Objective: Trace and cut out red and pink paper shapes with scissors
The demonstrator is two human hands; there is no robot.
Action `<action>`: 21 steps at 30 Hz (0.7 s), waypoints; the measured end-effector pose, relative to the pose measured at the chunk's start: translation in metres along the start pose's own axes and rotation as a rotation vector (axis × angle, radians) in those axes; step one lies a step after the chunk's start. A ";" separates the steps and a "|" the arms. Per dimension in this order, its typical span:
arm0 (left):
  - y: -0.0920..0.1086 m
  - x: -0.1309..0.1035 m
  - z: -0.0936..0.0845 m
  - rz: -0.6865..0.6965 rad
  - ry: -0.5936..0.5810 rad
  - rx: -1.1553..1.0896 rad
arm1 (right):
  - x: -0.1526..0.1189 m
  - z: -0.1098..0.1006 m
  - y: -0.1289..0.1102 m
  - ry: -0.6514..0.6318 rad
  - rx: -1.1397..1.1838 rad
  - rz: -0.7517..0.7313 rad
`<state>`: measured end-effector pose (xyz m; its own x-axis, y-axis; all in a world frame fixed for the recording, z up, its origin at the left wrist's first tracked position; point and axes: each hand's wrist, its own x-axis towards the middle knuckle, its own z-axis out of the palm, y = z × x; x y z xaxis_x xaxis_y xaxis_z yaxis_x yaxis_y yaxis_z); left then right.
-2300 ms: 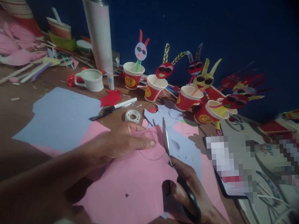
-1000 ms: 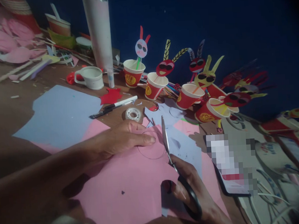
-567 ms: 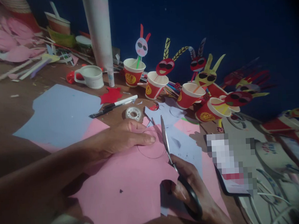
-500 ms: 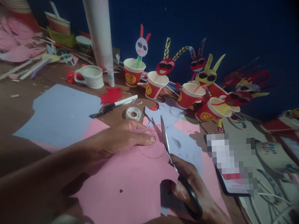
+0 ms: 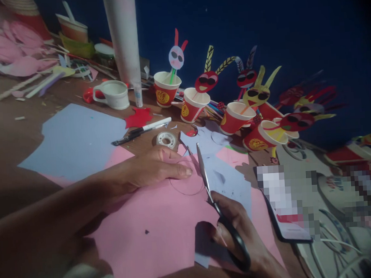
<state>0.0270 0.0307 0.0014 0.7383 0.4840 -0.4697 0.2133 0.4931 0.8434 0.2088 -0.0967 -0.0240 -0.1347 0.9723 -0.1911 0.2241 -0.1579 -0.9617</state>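
A large sheet of pink paper (image 5: pixel 152 212) with ragged cut edges is pinched at its far edge by my left hand (image 5: pixel 152 168), the thumb on top beside a drawn circle. My right hand (image 5: pixel 237 224) grips black-handled scissors (image 5: pixel 205 177), thumb and fingers in the loops. The blades stand parted at the paper's right edge, by the circle's right side. Beneath and beyond the pink sheet lie pieces of pale blue paper (image 5: pixel 235 182). Just past my left hand sits a roll of clear tape (image 5: pixel 166 141).
Red paper cups (image 5: pixel 166 90) with paper-faced figures line the back by the dark blue wall. A black-and-white pen (image 5: pixel 141 131), a blue sheet (image 5: pixel 72 141) and a white mug (image 5: pixel 115 95) lie left. A phone (image 5: pixel 280 204) rests at right; a tall white cylinder (image 5: pixel 122 38) stands behind.
The pink sheet has shifted slightly left, and the scissor tips have moved a little left with it. Both hands keep their hold.
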 end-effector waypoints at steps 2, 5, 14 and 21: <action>0.001 0.000 0.000 0.003 0.005 0.024 | 0.001 0.000 0.000 -0.001 0.010 -0.005; 0.002 0.000 0.000 -0.010 -0.003 0.034 | 0.001 0.000 0.001 -0.015 0.018 -0.018; 0.000 -0.001 -0.001 -0.044 0.018 0.030 | -0.002 -0.005 0.006 -0.094 -0.021 -0.068; -0.001 0.000 -0.003 -0.061 -0.020 -0.002 | 0.000 -0.004 0.004 -0.094 -0.018 -0.079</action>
<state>0.0252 0.0322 0.0000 0.7365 0.4383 -0.5152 0.2573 0.5229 0.8126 0.2137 -0.0970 -0.0271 -0.2425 0.9610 -0.1329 0.2265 -0.0771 -0.9709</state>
